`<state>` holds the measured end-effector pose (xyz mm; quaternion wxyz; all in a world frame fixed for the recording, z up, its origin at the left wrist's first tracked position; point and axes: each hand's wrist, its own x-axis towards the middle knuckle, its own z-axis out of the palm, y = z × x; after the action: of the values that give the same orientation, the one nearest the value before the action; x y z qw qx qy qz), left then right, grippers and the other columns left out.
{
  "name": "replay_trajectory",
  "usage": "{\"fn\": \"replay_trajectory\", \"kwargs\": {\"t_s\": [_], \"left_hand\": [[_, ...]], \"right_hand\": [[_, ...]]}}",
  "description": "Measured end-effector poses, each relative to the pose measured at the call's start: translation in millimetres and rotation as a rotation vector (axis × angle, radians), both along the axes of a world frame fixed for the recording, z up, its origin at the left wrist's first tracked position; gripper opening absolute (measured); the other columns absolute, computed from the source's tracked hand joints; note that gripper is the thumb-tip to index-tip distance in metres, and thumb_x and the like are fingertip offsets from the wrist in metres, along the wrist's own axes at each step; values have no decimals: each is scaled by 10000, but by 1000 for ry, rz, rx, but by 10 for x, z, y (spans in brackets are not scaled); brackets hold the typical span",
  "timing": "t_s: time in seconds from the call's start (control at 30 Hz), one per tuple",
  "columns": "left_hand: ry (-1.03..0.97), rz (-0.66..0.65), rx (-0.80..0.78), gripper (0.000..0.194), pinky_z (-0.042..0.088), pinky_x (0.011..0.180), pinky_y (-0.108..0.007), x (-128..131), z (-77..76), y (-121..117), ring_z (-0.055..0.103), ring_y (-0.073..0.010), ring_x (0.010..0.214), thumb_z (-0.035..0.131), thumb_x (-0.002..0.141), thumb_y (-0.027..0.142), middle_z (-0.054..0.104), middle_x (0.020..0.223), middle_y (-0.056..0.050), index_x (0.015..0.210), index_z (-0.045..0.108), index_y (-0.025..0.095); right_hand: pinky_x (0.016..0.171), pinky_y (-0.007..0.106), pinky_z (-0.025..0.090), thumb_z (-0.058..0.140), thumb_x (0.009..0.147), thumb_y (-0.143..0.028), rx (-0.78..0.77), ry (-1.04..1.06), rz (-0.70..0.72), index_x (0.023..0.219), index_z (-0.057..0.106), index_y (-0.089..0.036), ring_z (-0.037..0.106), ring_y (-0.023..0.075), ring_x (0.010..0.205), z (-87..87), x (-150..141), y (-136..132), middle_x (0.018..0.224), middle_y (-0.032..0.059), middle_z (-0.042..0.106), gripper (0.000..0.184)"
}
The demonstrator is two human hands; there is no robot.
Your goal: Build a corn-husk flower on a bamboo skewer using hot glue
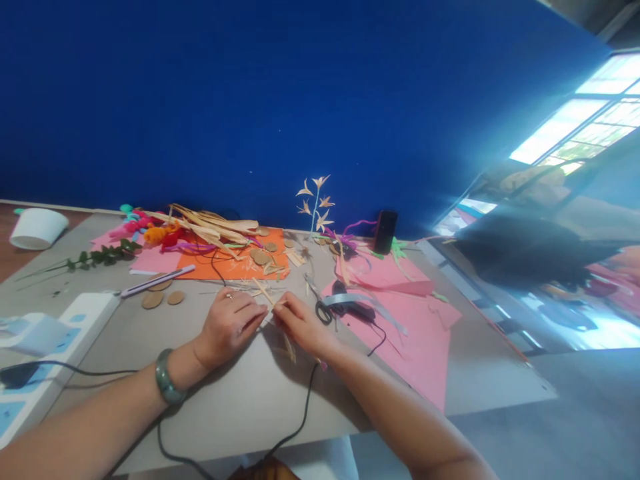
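Observation:
My left hand (231, 325), with a ring on a finger, is closed in a pinch. My right hand (304, 323) is closed too, its fingertips nearly meeting the left ones above the table. Between them they hold a pale straw-coloured strip (263, 291); one end sticks out past the fingers and the other hangs beneath the right hand. A small white piece shows at the fingertips, too small to name. Close to my right hand lie scissors (324, 311) with black handles and a black corded tool (354, 307). Thin sticks lie just beyond my left hand.
A white power strip (95, 317) and a cup (39, 228) stand at left. Dried strips (215, 227), orange paper (235, 268), cardboard discs (153, 299) and pink paper (400, 333) cover the table (220, 407). A flower stem (315, 208) stands at the back. A black cable (306, 407) crosses the front.

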<state>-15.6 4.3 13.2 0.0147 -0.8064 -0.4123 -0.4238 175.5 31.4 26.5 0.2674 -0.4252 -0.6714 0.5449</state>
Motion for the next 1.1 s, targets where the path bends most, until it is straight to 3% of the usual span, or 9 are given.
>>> {"fn": "replay_trajectory", "kwargs": {"t_s": [0.07,0.27,0.37,0.57,0.73,0.9,1.1], "left_hand": [[-122,-21,-136,124,394,729,-333,18,-10,18,595,-175,732,658,809,303,678,778,-40,854,682,189],[-625,-132,-763,228,411,571,-252,87,4,96,538,-137,607,649,778,378,626,655,-15,733,667,155],[-774,-179,-935,254,371,513,-229,115,43,97,455,-99,505,706,705,385,557,544,24,653,634,148],[-869,-186,-975,268,365,518,-227,155,71,75,470,-105,521,756,641,393,581,557,11,631,655,145],[-874,-224,-969,259,414,560,-242,166,3,89,525,-126,564,761,638,389,635,602,-16,636,681,142],[-880,-272,-984,223,427,583,-245,153,-39,82,548,-132,586,744,662,352,646,615,-22,651,678,140],[-814,-246,-932,194,412,589,-243,128,73,63,527,-130,606,717,697,327,624,632,-17,647,665,147]], "right_hand": [[495,219,283,459,912,-389,17,20,2,771,450,-197,361,89,505,-3,6,18,593,-61,441,238],[488,216,266,476,905,-393,31,76,-16,755,438,-201,333,87,497,61,26,48,579,-67,414,246],[494,216,275,495,894,-413,20,85,-11,752,444,-202,343,90,514,84,28,45,600,-59,423,259],[544,223,330,582,823,-521,49,74,23,789,474,-191,415,103,596,62,-3,-3,671,-37,465,349],[487,215,292,530,846,-545,37,22,33,718,442,-192,368,86,524,52,-31,-40,601,-50,436,386],[388,188,209,558,824,-539,-220,135,49,743,438,-197,315,53,412,64,-36,-46,563,-70,451,371],[349,149,103,650,756,-515,-557,279,46,747,377,-213,184,20,354,209,2,-39,531,-93,483,408]]}}
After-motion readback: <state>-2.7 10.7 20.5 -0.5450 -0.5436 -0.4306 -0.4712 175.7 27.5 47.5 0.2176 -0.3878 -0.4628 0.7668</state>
